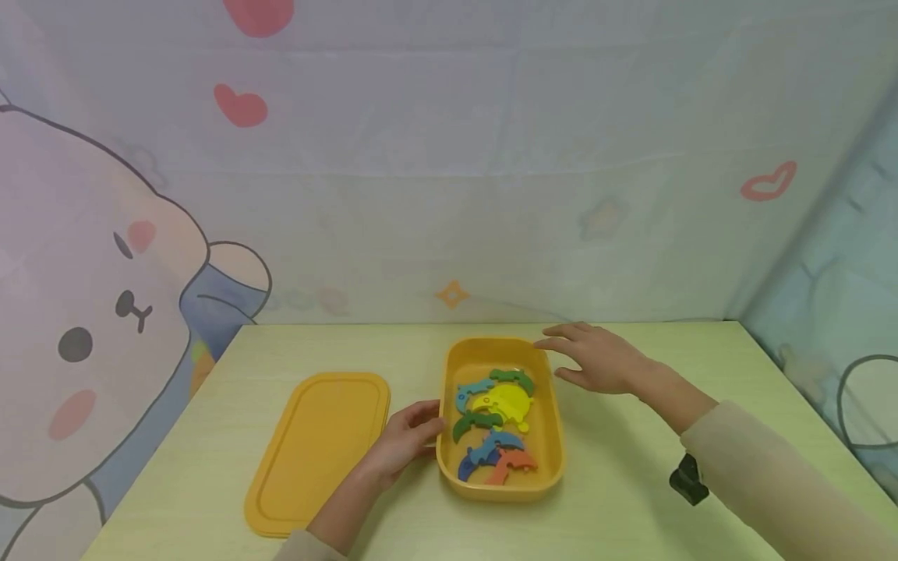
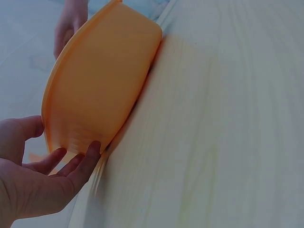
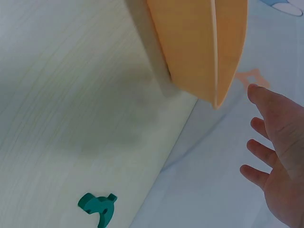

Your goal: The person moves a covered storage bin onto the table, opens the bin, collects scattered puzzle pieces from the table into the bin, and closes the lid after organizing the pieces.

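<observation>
A yellow-orange plastic box (image 1: 550, 436) stands uncovered on the table, holding several flat animal-shaped pieces. Among them are a yellow piece (image 1: 510, 405), a dark green piece (image 1: 477, 421), a light blue piece (image 1: 501, 442) and an orange piece (image 1: 519, 460). My left hand (image 1: 408, 440) rests its thumb and fingertips against the box's left side; the left wrist view shows these fingers (image 2: 90, 154) on the outer wall. My right hand (image 1: 596, 357) hovers by the far right corner, fingers spread and holding nothing. A green piece (image 3: 105, 205) lies on the table in the right wrist view.
The flat orange lid (image 1: 323, 444) lies on the table left of the box. Behind the pale wooden table (image 1: 617, 499) hangs a printed cloth (image 1: 393, 195) with hearts and a cartoon animal. A small black device (image 1: 689, 479) sits at the right wrist.
</observation>
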`<state>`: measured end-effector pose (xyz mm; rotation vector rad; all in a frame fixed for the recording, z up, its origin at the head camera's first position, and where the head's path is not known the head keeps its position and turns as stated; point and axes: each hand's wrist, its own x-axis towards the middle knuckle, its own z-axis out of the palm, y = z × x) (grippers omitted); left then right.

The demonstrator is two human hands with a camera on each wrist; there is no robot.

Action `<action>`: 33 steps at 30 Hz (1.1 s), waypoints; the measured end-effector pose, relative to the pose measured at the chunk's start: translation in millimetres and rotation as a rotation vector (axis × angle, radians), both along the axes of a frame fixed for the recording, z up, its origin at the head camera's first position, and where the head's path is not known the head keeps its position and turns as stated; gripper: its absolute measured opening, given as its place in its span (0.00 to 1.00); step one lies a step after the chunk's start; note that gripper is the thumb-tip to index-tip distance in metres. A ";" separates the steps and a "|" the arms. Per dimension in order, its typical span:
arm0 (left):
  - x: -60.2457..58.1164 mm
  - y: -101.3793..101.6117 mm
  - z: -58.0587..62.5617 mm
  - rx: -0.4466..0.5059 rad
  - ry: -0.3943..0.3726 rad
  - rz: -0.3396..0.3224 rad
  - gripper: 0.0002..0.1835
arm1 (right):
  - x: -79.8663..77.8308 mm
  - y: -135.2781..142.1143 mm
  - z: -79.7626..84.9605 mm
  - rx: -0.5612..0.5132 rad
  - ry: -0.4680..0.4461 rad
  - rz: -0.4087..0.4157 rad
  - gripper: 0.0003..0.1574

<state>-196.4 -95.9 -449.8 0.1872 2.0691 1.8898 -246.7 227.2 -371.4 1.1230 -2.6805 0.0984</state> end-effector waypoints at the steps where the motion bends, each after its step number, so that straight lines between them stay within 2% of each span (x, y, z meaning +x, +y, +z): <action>1: 0.0 0.0 -0.1 -0.001 -0.001 0.001 0.27 | -1.0 2.3 -0.6 -0.001 -0.009 -0.009 0.30; 7: -0.1 -0.2 -1.8 0.000 0.000 0.007 0.27 | -5.4 15.6 -5.8 -0.004 -0.030 -0.042 0.29; 17: 0.6 0.1 0.1 -0.011 -0.002 0.012 0.27 | -8.1 38.2 -10.9 -0.038 -0.011 -0.062 0.27; 33: 0.2 0.3 -0.4 -0.008 -0.004 0.018 0.27 | -10.3 73.3 -25.2 -0.058 -0.081 -0.128 0.23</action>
